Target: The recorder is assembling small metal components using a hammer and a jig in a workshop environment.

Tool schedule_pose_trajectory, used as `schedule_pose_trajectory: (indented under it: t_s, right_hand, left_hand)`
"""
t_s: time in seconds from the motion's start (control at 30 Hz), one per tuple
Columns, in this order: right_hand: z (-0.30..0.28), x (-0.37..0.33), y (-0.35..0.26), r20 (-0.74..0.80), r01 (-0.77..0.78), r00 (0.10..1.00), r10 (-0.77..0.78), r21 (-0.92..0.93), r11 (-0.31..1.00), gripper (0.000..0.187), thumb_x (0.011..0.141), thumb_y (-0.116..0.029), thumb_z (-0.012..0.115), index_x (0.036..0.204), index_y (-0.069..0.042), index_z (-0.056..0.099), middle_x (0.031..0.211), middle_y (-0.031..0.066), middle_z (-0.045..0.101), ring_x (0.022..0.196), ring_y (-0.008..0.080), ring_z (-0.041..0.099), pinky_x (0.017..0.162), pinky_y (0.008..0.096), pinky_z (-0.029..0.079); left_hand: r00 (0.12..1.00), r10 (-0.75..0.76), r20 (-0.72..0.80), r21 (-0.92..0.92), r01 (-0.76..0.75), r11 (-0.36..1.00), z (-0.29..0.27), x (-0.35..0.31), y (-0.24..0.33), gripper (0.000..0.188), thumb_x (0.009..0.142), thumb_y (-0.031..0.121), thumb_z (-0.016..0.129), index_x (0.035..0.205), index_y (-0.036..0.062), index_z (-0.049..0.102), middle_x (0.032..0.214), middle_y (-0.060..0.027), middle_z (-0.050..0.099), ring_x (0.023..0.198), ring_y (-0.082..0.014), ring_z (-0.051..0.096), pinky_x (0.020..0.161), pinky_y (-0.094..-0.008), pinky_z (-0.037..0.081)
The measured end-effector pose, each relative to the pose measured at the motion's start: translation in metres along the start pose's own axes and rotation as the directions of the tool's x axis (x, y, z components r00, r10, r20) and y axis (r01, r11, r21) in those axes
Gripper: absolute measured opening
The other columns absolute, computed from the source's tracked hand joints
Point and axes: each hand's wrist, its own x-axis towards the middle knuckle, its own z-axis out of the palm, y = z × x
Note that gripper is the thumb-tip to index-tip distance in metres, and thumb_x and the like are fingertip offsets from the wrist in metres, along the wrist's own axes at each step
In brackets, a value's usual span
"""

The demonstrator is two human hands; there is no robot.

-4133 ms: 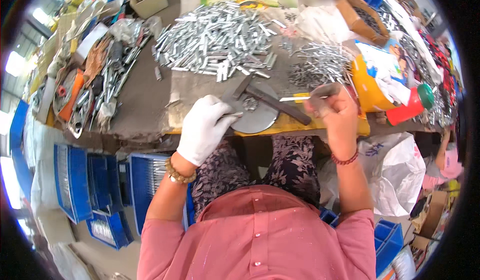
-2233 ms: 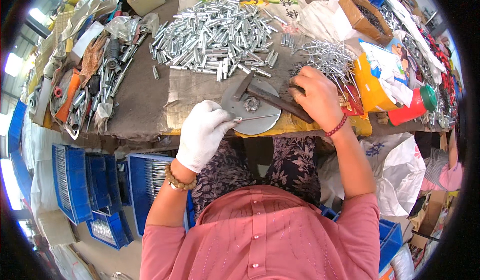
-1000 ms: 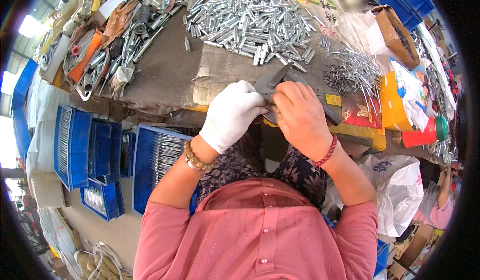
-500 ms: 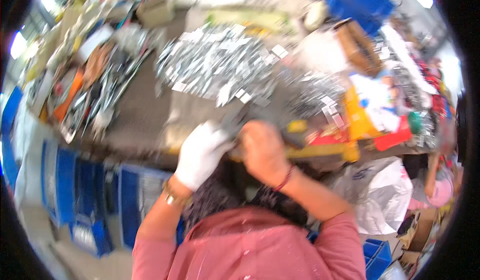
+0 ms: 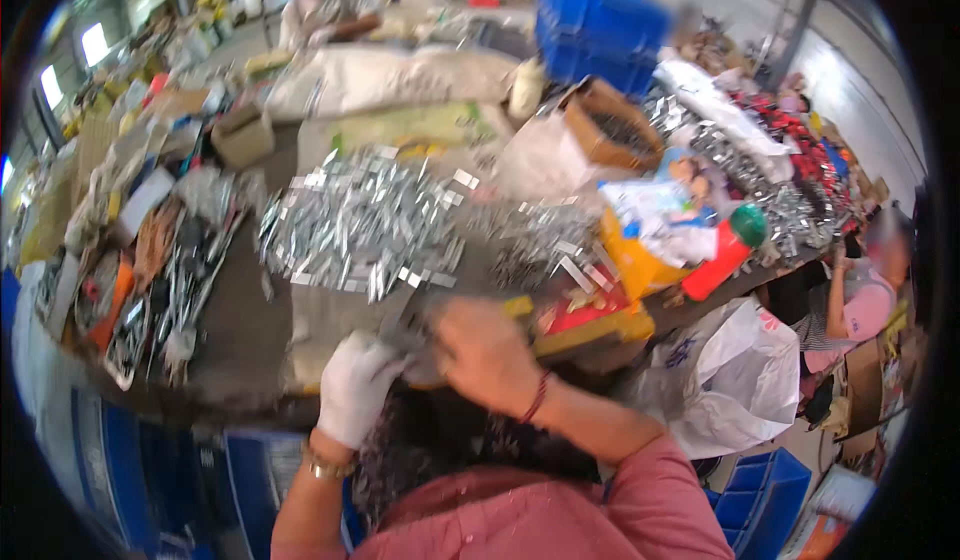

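My left hand, in a white glove, is at the table's front edge, fingers closed toward a small dark grey piece too blurred to name. Just right of it is my bare right hand, smeared by motion, its fingers bent over the same spot; what they grip does not show. Beyond both hands lies a broad heap of small flat silver metal strips. A smaller pile of thin metal parts sits to its right. A red sheet with small bits on it lies beside my right hand.
Tools and scrap crowd the table's left side. At right are a red bottle with green cap, a yellow packet, and an open cardboard box. Blue crates stand behind. A white sack hangs near the right front edge. Other people sit nearby.
The view has tilted up and shifted, so the table's contents appear lower and farther left. Both hands stay close together at the front edge; the right hand's fingers now sit slightly higher than the left's.
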Motion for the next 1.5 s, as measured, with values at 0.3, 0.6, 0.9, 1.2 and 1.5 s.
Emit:
schedule_pose_trajectory:
  t_s: [0.3, 0.6, 0.9, 1.2, 1.5]
  right_hand:
    - [-0.014, -0.003, 0.031, 0.099, -0.129, 0.986, 0.134, -0.056, 0.990, 0.040, 0.080, 0.000, 0.072, 0.120, -0.005, 0.068, 0.098, 0.0134, 0.061, 0.094, 0.0351, 0.065, 0.081, 0.0441, 0.054]
    - [-0.036, -0.026, 0.004, -0.007, -0.034, 0.999, 0.034, 0.042, 0.999, 0.036, 0.079, 0.005, 0.071, 0.114, -0.004, 0.075, 0.108, 0.0130, 0.063, 0.098, 0.0335, 0.063, 0.082, 0.0421, 0.053]
    - [-0.030, -0.026, 0.006, -0.034, -0.087, 0.995, 0.093, 0.136, 0.987, 0.032, 0.080, 0.006, 0.074, 0.111, -0.002, 0.075, 0.105, 0.0130, 0.064, 0.094, 0.0335, 0.064, 0.080, 0.0412, 0.053]
    - [-0.035, -0.028, 0.003, -0.114, -0.040, 0.992, 0.047, 0.062, 0.997, 0.033, 0.079, 0.006, 0.074, 0.112, -0.001, 0.074, 0.108, 0.0137, 0.066, 0.095, 0.0349, 0.064, 0.080, 0.0427, 0.053]
    - [-0.029, -0.031, 0.014, -0.009, -0.004, 1.000, 0.004, 0.040, 0.999, 0.037, 0.079, 0.006, 0.070, 0.114, -0.001, 0.073, 0.109, 0.0144, 0.066, 0.098, 0.0366, 0.064, 0.084, 0.0438, 0.054]
  left_hand:
    - [0.998, -0.026, 0.049, -0.104, 0.031, 0.994, -0.003, 0.010, 0.005, 0.010, 0.082, 0.010, 0.080, 0.089, 0.0075, 0.073, 0.090, -0.0096, 0.064, 0.089, -0.0309, 0.064, 0.080, -0.0403, 0.053]
    - [0.997, -0.028, 0.069, -0.104, 0.035, 0.994, -0.004, 0.004, 0.001, 0.010, 0.081, 0.008, 0.079, 0.090, 0.0082, 0.075, 0.090, -0.0089, 0.064, 0.090, -0.0308, 0.064, 0.080, -0.0404, 0.053]
    - [0.998, -0.012, 0.056, -0.118, 0.019, 0.993, -0.002, 0.004, -0.001, 0.011, 0.081, 0.010, 0.080, 0.091, 0.0089, 0.076, 0.090, -0.0085, 0.064, 0.090, -0.0302, 0.063, 0.081, -0.0400, 0.053]
    - [0.998, -0.011, 0.067, -0.130, 0.020, 0.991, -0.001, 0.006, -0.002, 0.011, 0.081, 0.012, 0.081, 0.089, 0.0082, 0.075, 0.091, -0.0088, 0.064, 0.091, -0.0307, 0.063, 0.082, -0.0404, 0.053]
    - [0.998, -0.007, 0.062, -0.147, 0.016, 0.989, -0.001, 0.005, -0.003, 0.009, 0.083, 0.017, 0.078, 0.087, 0.0097, 0.075, 0.089, -0.0100, 0.063, 0.091, -0.0319, 0.064, 0.082, -0.0424, 0.053]
